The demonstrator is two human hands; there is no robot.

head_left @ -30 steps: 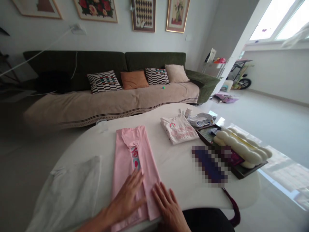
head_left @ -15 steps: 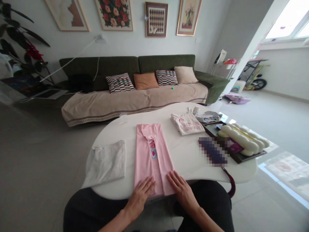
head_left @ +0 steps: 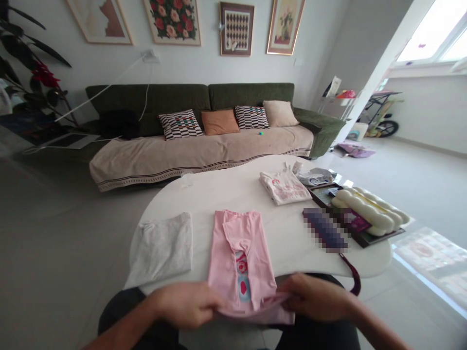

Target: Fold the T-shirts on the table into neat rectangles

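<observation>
The left hand (head_left: 184, 304) and right hand (head_left: 315, 296) grip the near end of the soft pink shirt (head_left: 223, 262) past the curved edge of the white table (head_left: 215, 189); wrinkled grey garment (head_left: 166, 245) to its left.

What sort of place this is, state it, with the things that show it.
Most likely a home's living room: it has a long dark-green sofa, a low white rounded table and a wood-coloured framed picture of roses.
</observation>
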